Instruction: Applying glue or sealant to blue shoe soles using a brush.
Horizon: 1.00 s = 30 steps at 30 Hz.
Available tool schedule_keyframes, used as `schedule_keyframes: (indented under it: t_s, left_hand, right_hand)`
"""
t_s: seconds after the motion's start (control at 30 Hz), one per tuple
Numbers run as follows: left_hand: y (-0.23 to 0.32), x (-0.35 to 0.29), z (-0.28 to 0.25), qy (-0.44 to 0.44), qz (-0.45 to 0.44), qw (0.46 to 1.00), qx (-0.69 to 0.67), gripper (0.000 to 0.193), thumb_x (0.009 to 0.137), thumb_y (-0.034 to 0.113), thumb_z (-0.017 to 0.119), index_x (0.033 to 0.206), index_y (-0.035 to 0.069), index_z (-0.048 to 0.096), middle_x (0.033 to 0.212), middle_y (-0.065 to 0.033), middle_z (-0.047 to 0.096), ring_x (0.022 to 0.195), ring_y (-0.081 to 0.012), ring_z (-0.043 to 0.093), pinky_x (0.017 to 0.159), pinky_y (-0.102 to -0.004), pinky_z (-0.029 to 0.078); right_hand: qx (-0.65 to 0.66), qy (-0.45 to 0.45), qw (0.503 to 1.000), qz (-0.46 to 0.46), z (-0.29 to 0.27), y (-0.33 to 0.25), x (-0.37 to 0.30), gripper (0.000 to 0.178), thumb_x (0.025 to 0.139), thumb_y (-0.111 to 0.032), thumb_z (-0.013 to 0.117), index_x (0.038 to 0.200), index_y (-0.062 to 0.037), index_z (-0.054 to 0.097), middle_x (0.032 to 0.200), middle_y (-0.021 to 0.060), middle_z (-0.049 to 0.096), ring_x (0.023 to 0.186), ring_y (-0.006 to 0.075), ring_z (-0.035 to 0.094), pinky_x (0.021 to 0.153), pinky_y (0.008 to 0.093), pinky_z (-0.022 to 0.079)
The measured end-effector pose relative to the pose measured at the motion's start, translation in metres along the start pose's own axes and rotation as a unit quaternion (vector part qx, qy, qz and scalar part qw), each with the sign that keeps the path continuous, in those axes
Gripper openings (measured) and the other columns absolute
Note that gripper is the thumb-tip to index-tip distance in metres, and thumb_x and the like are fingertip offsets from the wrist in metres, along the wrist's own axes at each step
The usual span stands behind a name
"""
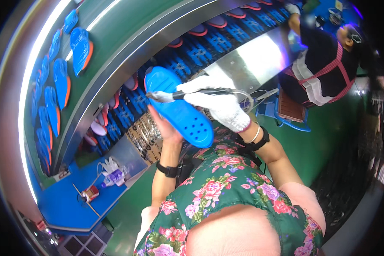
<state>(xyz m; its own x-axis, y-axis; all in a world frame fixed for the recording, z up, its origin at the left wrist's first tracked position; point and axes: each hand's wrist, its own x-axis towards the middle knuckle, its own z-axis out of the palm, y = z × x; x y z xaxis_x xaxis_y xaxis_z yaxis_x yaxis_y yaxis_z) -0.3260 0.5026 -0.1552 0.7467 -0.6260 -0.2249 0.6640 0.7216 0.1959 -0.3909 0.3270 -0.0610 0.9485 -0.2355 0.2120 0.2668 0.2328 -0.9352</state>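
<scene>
at the far left, glossy blue soles with orange rims (81,51) lie in rows on a smooth green surface (115,30). below them, a clear plastic bottle with a purple label (115,176) lies on a flat blue table (68,205).

next comes the bare left hand (168,128), its forearm rising almost straight up from the lower edge, a black strap (170,171) at the wrist. it holds the bright blue, foot-shaped sole (181,111) by its left edge, thumb side showing, the other fingers hidden behind. the sole is held up in front of the body, just to the right of this hand; its long axis slants from upper left to lower right, with the end pierced by small round holes nearer the body.

the black-handled brush with pale, dark-streaked bristles (178,95) crosses that axis, bristles pointing left over the upper half; whether they touch the surface i cannot tell from this angle.

on the right, the right hand in a white knit glove (219,100) is curled narrow around the handle, its forearm slanting up and left. of the 2 hands, the left is nearer the sole, in contact with it.
</scene>
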Motion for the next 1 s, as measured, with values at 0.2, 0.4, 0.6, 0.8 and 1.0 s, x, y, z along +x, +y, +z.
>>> schedule_keyframes:
  t_s: [0.2,0.4,0.6,0.8,1.0]
  left_hand:
    - [-0.009,-0.015,0.022,-0.002,0.034,0.997,0.063,0.083,0.096,0.077,0.033,0.152,0.016,0.041,0.150,-0.0067,0.049,0.134,-0.0276,0.048,0.115,-0.0456,0.037]
    - [-0.043,-0.015,0.017,0.018,0.066,0.993,0.096,0.087,0.096,0.077,0.028,0.158,0.016,0.031,0.158,-0.0071,0.039,0.142,-0.0308,0.040,0.120,-0.0483,0.030]
    - [-0.074,-0.008,0.000,0.033,0.069,0.985,0.155,0.093,0.095,0.081,0.023,0.157,0.012,0.030,0.154,-0.0079,0.042,0.140,-0.0260,0.041,0.119,-0.0427,0.032]
    - [-0.066,-0.005,0.002,0.035,0.068,0.985,0.152,0.094,0.091,0.084,0.026,0.157,0.016,0.031,0.155,-0.0073,0.043,0.139,-0.0292,0.043,0.119,-0.0473,0.031]
    - [-0.064,-0.005,0.000,0.043,0.037,0.985,0.161,0.099,0.090,0.086,0.023,0.157,0.014,0.029,0.153,-0.0089,0.044,0.139,-0.0298,0.043,0.117,-0.0465,0.034]
  right_hand:
    - [-0.203,-0.015,0.972,-0.116,0.014,-0.005,-0.015,0.023,0.085,-0.003,0.074,0.108,0.0004,0.074,0.104,0.0113,0.074,0.095,0.0201,0.071,0.086,0.0324,0.057]
    - [-0.278,-0.016,0.943,-0.184,0.009,-0.005,-0.015,0.027,0.080,-0.004,0.076,0.106,-0.0003,0.074,0.105,0.0137,0.074,0.096,0.0260,0.071,0.084,0.0369,0.057]
    - [-0.403,-0.067,0.865,-0.292,0.005,0.004,-0.021,0.022,0.080,-0.001,0.076,0.101,-0.0009,0.075,0.100,0.0133,0.075,0.090,0.0244,0.072,0.080,0.0350,0.057]
    - [-0.339,-0.003,0.892,-0.299,0.009,0.006,-0.014,0.019,0.078,0.000,0.076,0.098,-0.0024,0.076,0.098,0.0141,0.075,0.085,0.0248,0.072,0.076,0.0346,0.057]
    - [-0.439,-0.092,0.835,-0.319,0.002,-0.002,-0.022,0.029,0.078,-0.005,0.075,0.106,-0.0056,0.077,0.107,0.0146,0.075,0.094,0.0285,0.071,0.082,0.0385,0.056]
